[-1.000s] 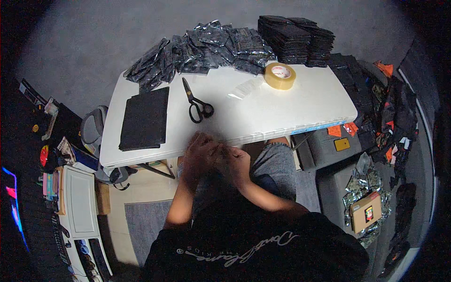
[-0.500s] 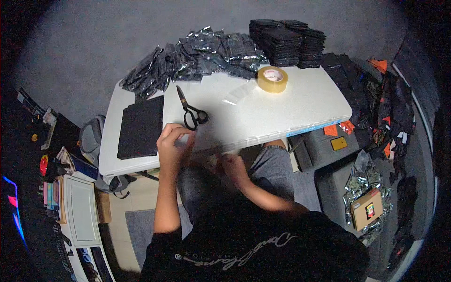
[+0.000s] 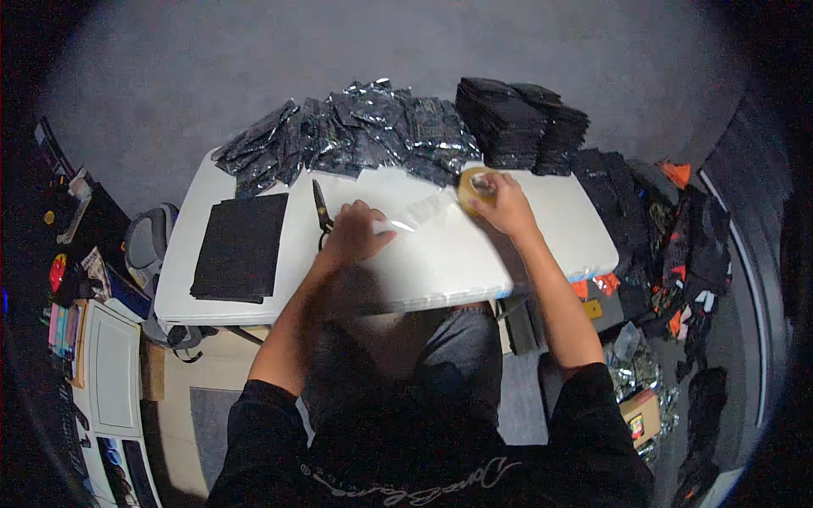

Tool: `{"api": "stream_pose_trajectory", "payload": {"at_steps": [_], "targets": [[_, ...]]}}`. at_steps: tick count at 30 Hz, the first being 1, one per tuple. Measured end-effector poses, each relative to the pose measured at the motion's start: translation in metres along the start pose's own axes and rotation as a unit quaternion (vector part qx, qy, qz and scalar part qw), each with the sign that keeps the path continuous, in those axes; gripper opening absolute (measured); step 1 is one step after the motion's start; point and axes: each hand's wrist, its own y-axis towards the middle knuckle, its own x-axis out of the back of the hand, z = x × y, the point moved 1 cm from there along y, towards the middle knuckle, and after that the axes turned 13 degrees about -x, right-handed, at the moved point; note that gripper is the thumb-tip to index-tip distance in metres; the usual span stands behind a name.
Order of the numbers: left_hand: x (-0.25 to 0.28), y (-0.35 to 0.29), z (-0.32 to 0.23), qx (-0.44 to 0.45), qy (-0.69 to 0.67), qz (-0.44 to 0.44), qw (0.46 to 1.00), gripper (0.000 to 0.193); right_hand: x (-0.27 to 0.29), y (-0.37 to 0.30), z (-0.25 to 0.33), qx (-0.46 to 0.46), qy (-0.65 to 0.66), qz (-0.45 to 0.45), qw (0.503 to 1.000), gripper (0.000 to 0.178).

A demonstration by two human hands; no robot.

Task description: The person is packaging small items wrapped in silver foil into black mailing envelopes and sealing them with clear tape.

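Both hands have moved up and apart since the frame half a second ago: the right hand (image 3: 511, 210) has gone from over the lap to the tape on the right half of the tabletop (image 3: 563, 233), and the left hand (image 3: 354, 230) has shifted rightward, to beside the scissors. Fingers of the right hand are clamped on the roll of clear packing tape (image 3: 465, 193), thumb on its near side, the others reaching over its rim toward the core. Fingers of the left hand are slightly bent, thumb spread toward the right; whether they pinch anything I cannot tell.

Between the hands lies a strip of clear tape (image 3: 429, 208), its long axis running from the roll leftward and a little nearer, its left end close to the left thumb and fingertips. So the strip is right of the left hand and left of the right one; the left is nearer its end, the right holds the roll.

Just left of the left hand, black-handled scissors (image 3: 319, 201) point away, handles partly hidden. Further left lies a thin pile of flat black rectangular pieces (image 3: 240, 247). Along the far edge are dark packets in shiny clear plastic (image 3: 360, 127), with tall black stacks (image 3: 500, 127) right of them.
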Motion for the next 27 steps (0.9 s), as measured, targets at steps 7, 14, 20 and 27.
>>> {"api": "stream_pose_trajectory", "payload": {"at_steps": [7, 14, 20, 27], "targets": [[-0.008, 0.008, 0.031, -0.038, -0.131, 0.019, 0.990, 0.016, -0.021, 0.022, 0.001, -0.017, -0.127, 0.125, 0.984, 0.057], [-0.007, 0.016, 0.028, 0.035, -0.273, 0.052, 0.960, 0.018, 0.003, 0.028, -0.038, 0.027, -0.123, 0.156, 0.980, 0.052], [0.014, 0.028, 0.031, 0.068, -0.563, 0.030, 0.823, 0.023, 0.073, 0.016, -0.011, 0.002, 0.058, 0.256, 0.965, 0.043], [0.074, 0.029, 0.000, 0.151, -0.420, 0.063, 0.893, 0.032, 0.117, -0.023, 0.025, 0.054, 0.058, 0.232, 0.970, 0.038]]}}
